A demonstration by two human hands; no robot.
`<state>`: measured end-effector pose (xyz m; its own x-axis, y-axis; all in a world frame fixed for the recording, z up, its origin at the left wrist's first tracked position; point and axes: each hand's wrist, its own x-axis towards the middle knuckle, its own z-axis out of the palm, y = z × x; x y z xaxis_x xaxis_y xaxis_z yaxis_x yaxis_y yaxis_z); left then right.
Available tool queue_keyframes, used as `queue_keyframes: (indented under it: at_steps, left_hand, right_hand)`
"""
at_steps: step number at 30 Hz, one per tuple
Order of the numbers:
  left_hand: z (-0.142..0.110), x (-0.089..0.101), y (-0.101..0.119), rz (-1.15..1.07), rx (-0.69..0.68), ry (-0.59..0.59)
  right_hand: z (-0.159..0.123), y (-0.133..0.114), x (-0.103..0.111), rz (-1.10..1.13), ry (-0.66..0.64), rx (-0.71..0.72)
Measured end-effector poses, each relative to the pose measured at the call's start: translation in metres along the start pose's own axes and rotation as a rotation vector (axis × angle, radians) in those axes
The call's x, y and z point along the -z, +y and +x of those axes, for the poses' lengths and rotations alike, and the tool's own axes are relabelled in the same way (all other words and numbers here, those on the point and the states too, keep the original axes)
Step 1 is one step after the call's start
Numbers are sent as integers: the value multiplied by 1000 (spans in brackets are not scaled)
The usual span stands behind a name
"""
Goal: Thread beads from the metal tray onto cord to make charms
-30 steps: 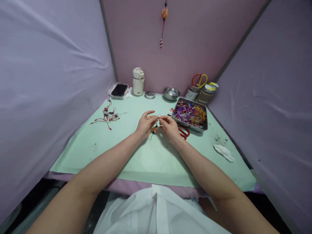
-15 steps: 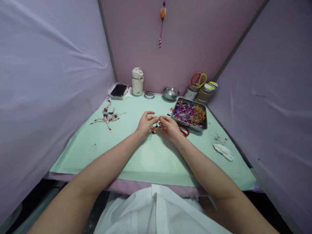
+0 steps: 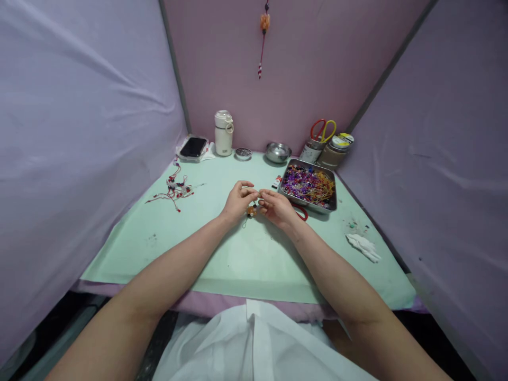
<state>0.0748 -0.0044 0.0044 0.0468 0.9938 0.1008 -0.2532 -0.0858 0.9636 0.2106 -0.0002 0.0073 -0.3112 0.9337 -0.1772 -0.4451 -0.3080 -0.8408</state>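
Observation:
My left hand (image 3: 237,201) and my right hand (image 3: 277,207) meet over the middle of the green mat (image 3: 238,254), fingertips pinched together on a thin cord. From the cord hangs a small orange bead charm (image 3: 251,211) with a dark bead above it, just over the mat. A metal tray (image 3: 310,187) full of purple, red and yellow beads and cords lies right of my right hand. Red scissors (image 3: 301,212) lie partly hidden behind that hand.
Finished red-and-black beaded cords (image 3: 174,188) lie at the left. Along the back stand a phone (image 3: 193,146), a white bottle (image 3: 224,133), a small tin (image 3: 243,153), a steel bowl (image 3: 278,152) and jars with scissors (image 3: 323,140). A crumpled tissue (image 3: 363,247) lies right. Fabric walls close in on three sides.
Both hands have stayed pinched on the cord in the same spot; the fingers have drawn slightly closer together. The view has shifted a little.

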Motion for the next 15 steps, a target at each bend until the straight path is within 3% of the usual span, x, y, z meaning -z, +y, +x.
queue_keyframes:
  at_steps: [7, 15]
  left_hand:
    - [-3, -2, 4, 34, 80, -19]
    - [0, -2, -1, 25, 48, 31]
  right_hand:
    - [-1, -5, 3, -28, -52, -43]
    - [4, -2, 4, -27, 30, 3]
